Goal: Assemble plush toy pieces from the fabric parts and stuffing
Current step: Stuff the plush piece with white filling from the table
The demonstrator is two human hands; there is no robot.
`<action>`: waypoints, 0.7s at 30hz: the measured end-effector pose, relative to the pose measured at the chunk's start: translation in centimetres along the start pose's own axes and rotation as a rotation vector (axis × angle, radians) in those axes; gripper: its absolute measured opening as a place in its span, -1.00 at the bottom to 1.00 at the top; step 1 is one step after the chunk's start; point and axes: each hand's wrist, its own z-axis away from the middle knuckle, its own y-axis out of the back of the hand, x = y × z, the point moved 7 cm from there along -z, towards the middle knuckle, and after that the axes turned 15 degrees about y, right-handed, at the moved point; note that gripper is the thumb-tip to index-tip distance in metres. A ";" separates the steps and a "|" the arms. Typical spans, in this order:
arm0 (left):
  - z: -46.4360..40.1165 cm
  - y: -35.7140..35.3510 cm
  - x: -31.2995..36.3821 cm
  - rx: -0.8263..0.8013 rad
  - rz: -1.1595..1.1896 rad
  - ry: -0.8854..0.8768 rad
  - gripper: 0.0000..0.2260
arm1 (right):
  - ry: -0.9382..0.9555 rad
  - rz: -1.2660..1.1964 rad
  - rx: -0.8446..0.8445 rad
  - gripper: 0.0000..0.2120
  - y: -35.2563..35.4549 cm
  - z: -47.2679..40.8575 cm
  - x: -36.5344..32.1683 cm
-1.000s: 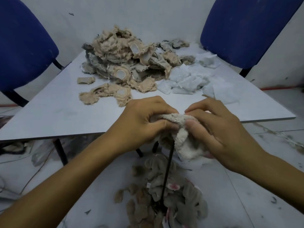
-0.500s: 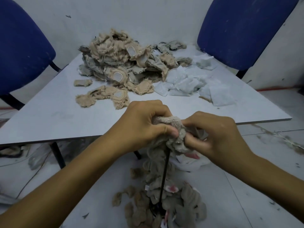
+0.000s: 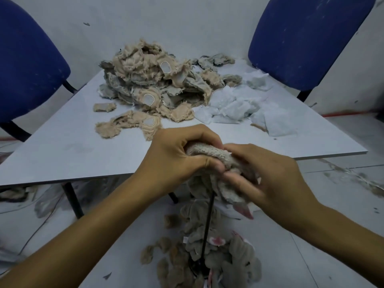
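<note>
A fuzzy beige-grey plush piece (image 3: 209,152) sits on the top of a thin black rod (image 3: 208,223) that stands up from the floor. My left hand (image 3: 178,156) grips the piece from the left, fingers curled over its top. My right hand (image 3: 268,179) grips its right side, fingers blurred and wrapped over the fabric, with a pink bit (image 3: 244,210) hanging below. A big heap of tan and grey fabric parts (image 3: 153,84) lies on the white table (image 3: 62,154), with white stuffing wads (image 3: 239,107) to its right.
Several plush pieces (image 3: 207,256) lie piled on the floor around the rod's base. A blue chair (image 3: 25,65) stands at the table's left and another blue chair (image 3: 301,38) at the back right. Scraps litter the floor at right (image 3: 353,179).
Both hands have kept working the plush piece down over the rod's top. The right hand shifted forward and lower over the fabric, and more of the piece now hangs below it.
</note>
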 end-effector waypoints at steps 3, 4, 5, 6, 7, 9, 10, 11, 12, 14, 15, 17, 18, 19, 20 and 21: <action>0.0 -0.3 -0.3 -0.027 -0.002 0.011 -0.79 | 0.027 -0.013 0.153 -0.75 1.0 0.7 0.3; -0.1 -0.4 -0.7 -0.045 -0.013 0.045 -0.80 | 0.043 -0.013 0.163 -0.79 0.9 0.7 0.3; -0.2 -0.6 -1.4 -0.074 -0.026 0.090 -0.82 | 0.050 -0.018 0.162 -0.83 0.7 0.5 0.3; -0.4 -0.7 -2.2 -0.107 -0.041 0.136 -0.85 | 0.042 -0.040 0.158 -0.85 0.3 0.3 0.5; -0.4 -0.9 -3.0 -0.141 -0.053 0.178 -0.86 | 0.023 -0.075 0.152 -0.87 -0.2 0.2 0.7; 0.1 -1.7 -4.2 -0.197 -0.113 0.222 -0.80 | -0.021 -0.118 0.100 -0.89 -1.3 0.8 1.1; 0.4 -2.3 -4.7 -0.243 -0.158 0.228 -0.80 | -0.051 -0.136 0.045 -0.90 -2.1 1.3 1.3; 0.8 -2.9 -5.0 -0.282 -0.185 0.229 -0.83 | -0.086 -0.163 -0.006 -0.92 -2.8 2.0 1.4; 1.2 -3.3 -5.2 -0.293 -0.182 0.231 -0.86 | -0.117 -0.199 -0.033 -0.92 -3.4 2.5 1.4; 1.3 -3.0 -5.3 -0.265 -0.155 0.212 -0.85 | -0.108 -0.199 -0.024 -0.91 -3.7 2.8 1.4; 1.1 -2.8 -5.3 -0.272 -0.180 0.194 -0.83 | -0.075 -0.173 -0.023 -0.89 -3.5 2.6 1.3; 1.0 -3.0 -5.3 -0.327 -0.241 0.181 -0.83 | -0.063 -0.191 -0.042 -0.82 -3.4 2.2 1.2; 1.0 -3.2 -5.4 -0.341 -0.241 0.182 -0.81 | -0.087 -0.230 -0.052 -0.77 -3.4 2.1 1.3; 1.0 -3.2 -5.4 -0.338 -0.215 0.185 -0.80 | -0.105 -0.258 -0.047 -0.72 -3.3 2.1 1.2; 1.0 -3.2 -5.4 -0.321 -0.166 0.195 -0.82 | -0.119 -0.270 -0.038 -0.69 -3.3 2.1 1.2; 0.9 -3.0 -5.5 -0.300 -0.101 0.206 -0.87 | -0.126 -0.264 -0.039 -0.69 -3.3 2.1 1.2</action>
